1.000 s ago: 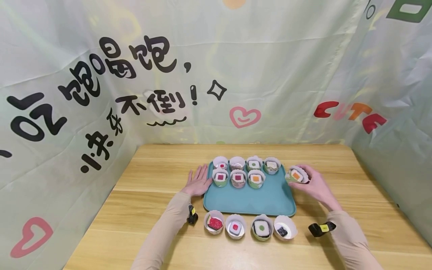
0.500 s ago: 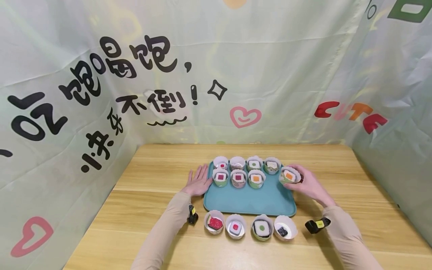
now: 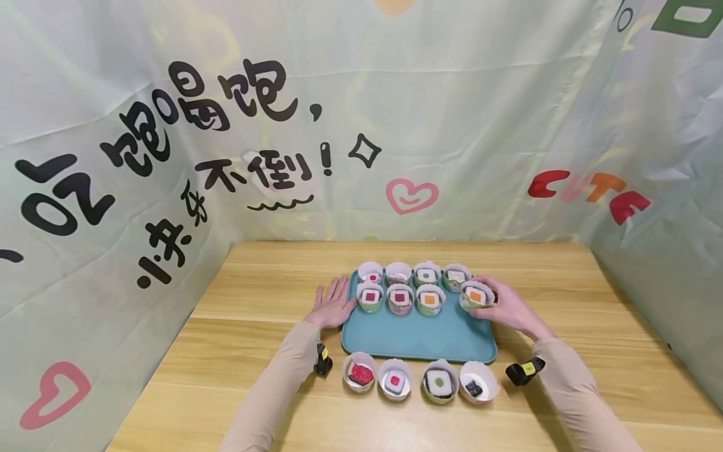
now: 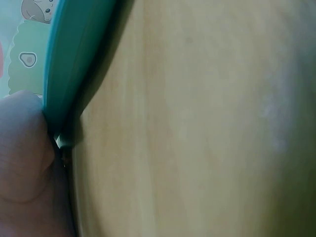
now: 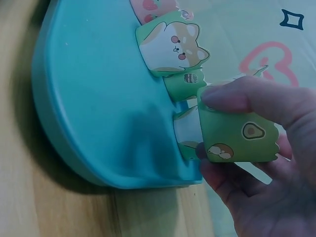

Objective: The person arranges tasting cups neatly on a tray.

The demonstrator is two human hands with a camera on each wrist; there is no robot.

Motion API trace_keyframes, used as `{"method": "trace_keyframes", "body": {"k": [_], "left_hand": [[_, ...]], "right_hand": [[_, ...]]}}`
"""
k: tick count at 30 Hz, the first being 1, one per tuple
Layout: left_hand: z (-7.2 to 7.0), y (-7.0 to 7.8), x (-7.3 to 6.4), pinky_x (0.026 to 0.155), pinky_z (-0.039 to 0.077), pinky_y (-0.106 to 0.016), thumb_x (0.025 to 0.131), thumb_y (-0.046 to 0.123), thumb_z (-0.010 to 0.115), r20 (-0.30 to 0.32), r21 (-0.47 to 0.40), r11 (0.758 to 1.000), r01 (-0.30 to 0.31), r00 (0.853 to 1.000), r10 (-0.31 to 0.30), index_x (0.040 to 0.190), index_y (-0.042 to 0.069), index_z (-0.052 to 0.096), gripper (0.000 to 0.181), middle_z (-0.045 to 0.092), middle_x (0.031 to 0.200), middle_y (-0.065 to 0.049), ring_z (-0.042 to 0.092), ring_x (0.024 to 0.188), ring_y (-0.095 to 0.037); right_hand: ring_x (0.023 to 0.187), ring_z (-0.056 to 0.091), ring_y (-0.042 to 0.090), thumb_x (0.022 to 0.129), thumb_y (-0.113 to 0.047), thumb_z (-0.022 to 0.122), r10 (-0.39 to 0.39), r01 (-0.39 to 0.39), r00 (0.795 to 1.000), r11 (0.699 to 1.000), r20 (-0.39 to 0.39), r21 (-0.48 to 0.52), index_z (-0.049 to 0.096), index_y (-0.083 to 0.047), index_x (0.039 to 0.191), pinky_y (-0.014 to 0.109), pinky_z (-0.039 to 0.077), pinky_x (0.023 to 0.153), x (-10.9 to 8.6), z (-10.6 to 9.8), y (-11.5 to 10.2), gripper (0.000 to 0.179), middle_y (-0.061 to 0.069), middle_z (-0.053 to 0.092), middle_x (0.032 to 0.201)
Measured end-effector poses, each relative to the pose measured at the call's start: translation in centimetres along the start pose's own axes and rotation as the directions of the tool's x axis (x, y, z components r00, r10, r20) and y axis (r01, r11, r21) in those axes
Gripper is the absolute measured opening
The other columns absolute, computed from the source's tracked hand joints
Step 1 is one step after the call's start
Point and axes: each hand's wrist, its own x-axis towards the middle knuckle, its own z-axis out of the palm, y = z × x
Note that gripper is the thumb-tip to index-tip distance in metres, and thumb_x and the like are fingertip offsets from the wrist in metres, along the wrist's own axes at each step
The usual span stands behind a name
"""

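Note:
My right hand (image 3: pixel 504 306) pinches a green paper baking cup (image 5: pixel 236 129) between thumb and fingers, over the right side of the blue tray (image 3: pixel 418 336). Inside that cup sits a white sushi-like piece (image 3: pixel 476 295) with an orange square centre. The right wrist view shows an avocado print on its side. My left hand (image 3: pixel 332 306) rests flat on the table with fingers spread, its thumb (image 4: pixel 22 143) at the tray's left edge. On the tray, several filled cups form a back row; three more, including one with an orange-centred piece (image 3: pixel 430 299), stand in front.
Along the tray's near side, several paper cups stand on the wooden table (image 3: pixel 254 376). They include one with a red piece (image 3: pixel 360 375) and one with a small black piece (image 3: pixel 474 388). A printed cloth (image 3: pixel 452 125) encloses the back and sides.
My right hand has carried the cup leftward, from beyond the tray's right edge to over the tray, close to the rows. The left hand has stayed in place.

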Motion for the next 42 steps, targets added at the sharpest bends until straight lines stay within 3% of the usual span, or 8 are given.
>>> {"method": "trace_keyframes", "body": {"k": [6,24,42], "left_hand": [[0.1,-0.1,0.1,0.127,-0.009,-0.054,0.108,0.047,0.019,-0.003,0.0,1.0,-0.007,1.0,0.007,0.163,0.009,0.001,0.069,-0.003,0.172,-0.004,-0.005,0.16,-0.024],[0.2,-0.1,0.1,0.127,-0.008,-0.054,0.108,0.047,0.019,-0.003,0.007,1.0,0.001,1.0,-0.001,0.163,0.009,0.0,0.069,-0.004,0.172,-0.004,-0.006,0.16,-0.024],[0.2,0.0,0.1,0.127,-0.007,-0.054,0.108,0.047,0.019,-0.006,0.015,1.0,0.007,1.0,-0.007,0.163,0.009,0.001,0.069,-0.004,0.172,-0.004,-0.005,0.16,-0.024]], "right_hand": [[0.109,0.062,0.037,0.077,-0.009,0.085,-0.005,0.005,0.999,1.0,0.041,0.005,0.054,0.002,0.133,0.046,0.051,0.089,0.4,0.1,0.2,0.064,0.026,0.064,0.121],[0.11,0.063,0.038,0.076,-0.009,0.084,-0.012,0.018,0.992,0.999,0.125,-0.043,0.056,0.0,0.13,0.045,0.052,0.088,1.2,0.2,0.3,0.061,0.025,0.065,0.121],[0.113,0.062,0.042,0.077,-0.011,0.085,-0.032,0.051,0.984,0.993,0.176,-0.103,0.055,0.004,0.132,0.053,0.053,0.091,2.0,0.7,0.6,0.064,0.029,0.061,0.128]]}}
